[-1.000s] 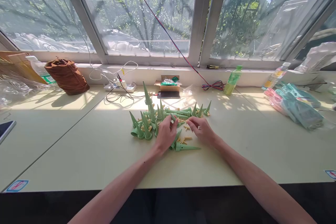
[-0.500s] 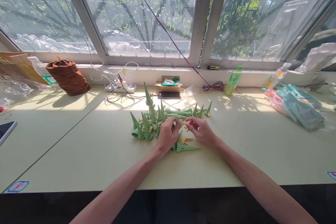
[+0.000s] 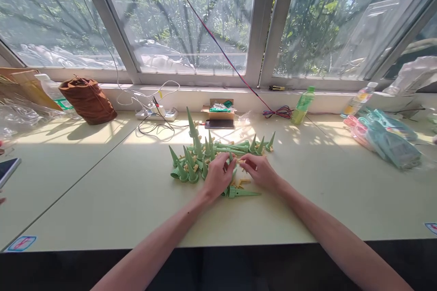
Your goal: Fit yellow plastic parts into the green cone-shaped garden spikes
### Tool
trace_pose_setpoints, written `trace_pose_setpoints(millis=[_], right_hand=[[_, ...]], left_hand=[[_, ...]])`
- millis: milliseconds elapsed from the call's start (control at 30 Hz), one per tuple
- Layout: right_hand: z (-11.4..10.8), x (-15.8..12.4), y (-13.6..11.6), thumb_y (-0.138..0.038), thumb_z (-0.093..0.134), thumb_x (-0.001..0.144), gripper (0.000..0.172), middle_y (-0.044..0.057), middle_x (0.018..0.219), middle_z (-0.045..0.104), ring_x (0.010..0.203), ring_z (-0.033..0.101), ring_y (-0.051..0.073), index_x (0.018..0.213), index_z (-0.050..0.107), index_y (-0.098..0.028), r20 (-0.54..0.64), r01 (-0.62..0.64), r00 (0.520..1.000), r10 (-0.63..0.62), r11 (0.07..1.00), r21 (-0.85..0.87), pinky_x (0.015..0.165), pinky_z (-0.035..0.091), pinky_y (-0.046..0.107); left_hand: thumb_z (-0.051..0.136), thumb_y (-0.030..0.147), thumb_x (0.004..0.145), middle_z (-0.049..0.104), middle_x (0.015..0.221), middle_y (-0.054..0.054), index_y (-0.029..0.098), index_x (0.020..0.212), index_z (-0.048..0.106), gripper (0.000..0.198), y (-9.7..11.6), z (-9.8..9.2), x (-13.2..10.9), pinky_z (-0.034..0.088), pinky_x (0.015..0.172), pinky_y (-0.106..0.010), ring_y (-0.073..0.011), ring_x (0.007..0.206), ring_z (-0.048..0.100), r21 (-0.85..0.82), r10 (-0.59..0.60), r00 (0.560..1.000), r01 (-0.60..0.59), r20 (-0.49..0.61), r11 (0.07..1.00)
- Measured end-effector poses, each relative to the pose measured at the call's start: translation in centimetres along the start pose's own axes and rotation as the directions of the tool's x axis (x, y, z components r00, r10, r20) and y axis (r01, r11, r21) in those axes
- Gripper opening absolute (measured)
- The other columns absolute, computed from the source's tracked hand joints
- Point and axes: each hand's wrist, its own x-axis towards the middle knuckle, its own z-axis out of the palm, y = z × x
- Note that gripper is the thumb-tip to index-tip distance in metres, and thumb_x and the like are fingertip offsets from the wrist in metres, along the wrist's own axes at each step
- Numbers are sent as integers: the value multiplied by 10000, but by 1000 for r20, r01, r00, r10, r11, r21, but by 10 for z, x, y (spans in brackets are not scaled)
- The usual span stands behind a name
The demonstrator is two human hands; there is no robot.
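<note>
The grey-framed glass window [image 3: 191,18] spanned the top of the frame. Below it, the pale, smooth tabletop [image 3: 112,209] filled the middle. A cluster of green, pointed plastic cones [image 3: 198,148], some upright and some lying flat, occupied the centre of the frame. A brown, soft drawstring bag [image 3: 88,100] stood at the upper left. The left hand [image 3: 218,173], at the centre of the frame, was closed around a single green plastic cone [image 3: 231,156], its tip showing above the fingers. The right hand [image 3: 261,168], just right of centre, had thumb and fingers pinched on a small yellow plastic peg [image 3: 239,162], partly hidden, near the held cone; contact between the two could not be determined. Loose yellow plastic pegs [image 3: 243,182] lay on the tabletop below, between the hands
</note>
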Motion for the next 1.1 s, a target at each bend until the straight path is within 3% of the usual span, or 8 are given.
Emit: trace_pose_setpoints(millis=[433, 800, 1100], right_hand=[[0, 1, 2, -453, 465, 975, 371, -31, 547, 501, 511, 423, 104, 834, 646, -162, -11, -28, 1000, 28, 1000, -1, 524, 340, 234], [1, 1, 1, -438, 526, 948, 290, -54, 539, 478, 491, 369, 97, 937, 631, -167, -37, 14, 999, -13, 1000, 15, 522, 325, 234], [0, 2, 2, -475, 423, 982, 480, -34, 546, 413, 529, 342, 97, 627, 528, -170, -28, 20, 999, -20, 1000, -24, 523, 295, 238]], left_hand=[[485, 345, 957, 642, 855, -33, 182, 833, 570, 221, -1, 1, 0, 425, 546, -239, -110, 597, 531, -8, 7, 1000, -8, -2, 1000], [486, 343, 956, 638, 843, -23, 179, 823, 569, 226, 1, 0, 0, 412, 537, -237, -99, 573, 502, -24, 2, 1000, -2, -5, 1000], [492, 325, 953, 627, 818, -18, 181, 884, 591, 188, 2, -1, 1, 416, 533, -229, -96, 563, 494, -28, 30, 999, -30, 14, 999]])
